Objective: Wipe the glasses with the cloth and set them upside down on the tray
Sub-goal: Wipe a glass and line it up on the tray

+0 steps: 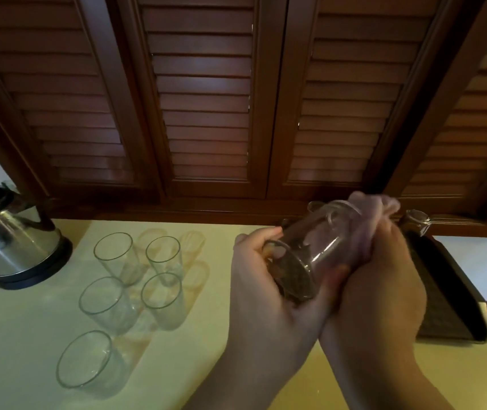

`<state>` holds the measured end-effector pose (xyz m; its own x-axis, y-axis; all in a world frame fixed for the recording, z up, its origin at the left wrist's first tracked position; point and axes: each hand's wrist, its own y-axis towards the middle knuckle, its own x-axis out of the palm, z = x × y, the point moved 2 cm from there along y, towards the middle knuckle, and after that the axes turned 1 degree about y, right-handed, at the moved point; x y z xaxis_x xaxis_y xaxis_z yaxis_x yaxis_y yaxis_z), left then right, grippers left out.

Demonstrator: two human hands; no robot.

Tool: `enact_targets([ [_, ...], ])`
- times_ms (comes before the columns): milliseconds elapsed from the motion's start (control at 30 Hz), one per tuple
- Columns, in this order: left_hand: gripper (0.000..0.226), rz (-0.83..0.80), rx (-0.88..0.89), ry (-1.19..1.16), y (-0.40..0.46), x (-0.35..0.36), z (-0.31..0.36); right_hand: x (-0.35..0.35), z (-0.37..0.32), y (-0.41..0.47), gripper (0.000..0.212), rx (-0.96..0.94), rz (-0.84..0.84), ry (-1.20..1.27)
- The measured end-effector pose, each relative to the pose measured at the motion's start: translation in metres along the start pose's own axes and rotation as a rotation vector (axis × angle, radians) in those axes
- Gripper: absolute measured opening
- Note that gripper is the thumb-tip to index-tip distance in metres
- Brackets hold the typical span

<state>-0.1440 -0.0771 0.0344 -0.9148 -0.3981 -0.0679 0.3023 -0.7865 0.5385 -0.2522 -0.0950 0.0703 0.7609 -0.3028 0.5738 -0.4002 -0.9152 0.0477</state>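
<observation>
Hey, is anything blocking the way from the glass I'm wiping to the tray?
Nothing visible blocks it. The held glass is just left of the dark tray; one glass already stands at the tray's far end, with bare tray nearer you.

Yellow counter (29, 335): 5 upright glasses (131, 291), kettle (14, 241), dark tray (449, 294).

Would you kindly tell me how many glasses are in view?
7: five upright on the counter; one held glass; one on the tray. Hands may hide others.
</observation>
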Motion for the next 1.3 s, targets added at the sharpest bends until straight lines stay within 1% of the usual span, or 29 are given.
enact_targets([
  [33, 0.067, -0.008, -0.006, -0.032, -0.002, 0.005, -0.001, 0.003, 0.001, 0.002, 0.026, -0.099, 0.002, -0.053],
  [67, 0.065, -0.020, -0.002, -0.053, -0.002, 0.008, -0.003, 0.006, 0.004, 0.002, 0.027, -0.226, -0.045, -0.178],
  [133, 0.059, -0.048, 0.008, -0.073, 0.003, 0.007, -0.006, 0.003, 0.008, 0.001, 0.030, -0.571, -0.189, -0.583],
  [167, 0.055, -0.068, 0.042, -0.067, 0.008, 0.004, -0.006, -0.003, 0.009, 0.004, 0.032, -0.712, -0.255, -0.735],
  [200, 0.049, -0.099, 0.087, -0.051, 0.012, 0.002, -0.005, -0.007, 0.005, 0.007, 0.034, -0.803, -0.342, -0.824],
  [267, 0.042, -0.189, 0.177, -0.021, 0.018, -0.002, -0.002, -0.014, -0.003, 0.014, 0.036, -0.868, -0.541, -0.893],
  [333, 0.040, -0.283, 0.207, -0.027, 0.022, -0.002, -0.001, -0.025, -0.007, 0.023, 0.036, -0.799, -0.727, -0.914],
  [367, 0.038, -0.318, 0.192, -0.028, 0.022, -0.002, -0.002, -0.026, -0.012, 0.028, 0.036, -0.674, -0.769, -0.900],
  [433, 0.032, -0.367, 0.150, -0.043, 0.021, 0.000, -0.007, -0.028, -0.022, 0.043, 0.036, -0.281, -0.744, -0.909],
  [467, 0.029, -0.380, 0.108, -0.048, 0.021, 0.001, -0.011, -0.026, -0.025, 0.048, 0.038, -0.131, -0.744, -0.954],
  [500, 0.028, -0.390, 0.046, -0.052, 0.022, 0.002, -0.013, -0.028, -0.026, 0.052, 0.036, -0.054, -0.746, -0.976],
  [533, 0.028, -0.393, -0.025, -0.053, 0.024, 0.004, -0.015, -0.031, -0.027, 0.053, 0.034, -0.038, -0.742, -1.031],
  [567, 0.030, -0.395, -0.106, -0.064, 0.026, 0.005, -0.016, -0.032, -0.025, 0.050, 0.032, -0.062, -0.715, -1.018],
  [600, 0.032, -0.397, -0.184, -0.100, 0.027, 0.008, -0.017, -0.032, -0.024, 0.045, 0.028, -0.114, -0.692, -0.926],
  [633, 0.036, -0.402, -0.254, -0.133, 0.028, 0.011, -0.018, -0.034, -0.022, 0.037, 0.024, -0.207, -0.668, -0.891],
  [700, 0.045, -0.418, -0.348, -0.166, 0.027, 0.015, -0.019, -0.036, -0.013, 0.023, 0.029, -0.487, -0.647, -0.978],
  [733, 0.048, -0.424, -0.396, -0.184, 0.026, 0.017, -0.019, -0.041, -0.007, 0.018, 0.034, -0.584, -0.653, -0.997],
  [767, 0.047, -0.422, -0.446, -0.211, 0.025, 0.018, -0.018, -0.045, 0.000, 0.014, 0.037, -0.617, -0.661, -0.978],
  [833, 0.036, -0.424, -0.546, -0.263, 0.020, 0.022, -0.024, -0.054, 0.007, 0.011, 0.041, -0.646, -0.674, -0.946],
  [900, 0.029, -0.405, -0.649, -0.367, 0.009, 0.032, -0.029, -0.059, 0.010, 0.013, 0.043, -0.620, -0.730, -0.928],
  [967, 0.035, -0.334, -0.730, -0.452, 0.001, 0.043, -0.035, -0.058, 0.009, 0.022, 0.042, -0.506, -0.764, -0.878],
  [1000, 0.039, -0.316, -0.759, -0.492, -0.001, 0.047, -0.035, -0.057, 0.008, 0.027, 0.041, -0.421, -0.742, -0.839],
  [1100, 0.054, -0.318, -0.821, -0.600, 0.005, 0.058, -0.022, -0.057, 0.001, 0.043, 0.046, -0.216, -0.572, -0.712],
  [1133, 0.057, -0.322, -0.828, -0.626, 0.009, 0.064, -0.017, -0.059, -0.002, 0.043, 0.046, -0.222, -0.539, -0.695],
  [1167, 0.057, -0.347, -0.823, -0.635, 0.013, 0.068, -0.010, -0.061, -0.004, 0.039, 0.045, -0.278, -0.517, -0.708],
  [1200, 0.059, -0.365, -0.829, -0.647, 0.014, 0.072, -0.009, -0.064, -0.005, 0.032, 0.042, -0.373, -0.505, -0.748],
  [1233, 0.068, -0.381, -0.844, -0.645, 0.017, 0.076, -0.005, -0.066, -0.005, 0.023, 0.039, -0.475, -0.500, -0.793],
  [1267, 0.069, -0.365, -0.864, -0.641, 0.020, 0.081, -0.006, -0.070, -0.004, 0.015, 0.038, -0.568, -0.485, -0.829],
  [1300, 0.059, -0.358, -0.873, -0.620, 0.022, 0.083, -0.007, -0.074, -0.003, 0.009, 0.035, -0.644, -0.470, -0.855],
])
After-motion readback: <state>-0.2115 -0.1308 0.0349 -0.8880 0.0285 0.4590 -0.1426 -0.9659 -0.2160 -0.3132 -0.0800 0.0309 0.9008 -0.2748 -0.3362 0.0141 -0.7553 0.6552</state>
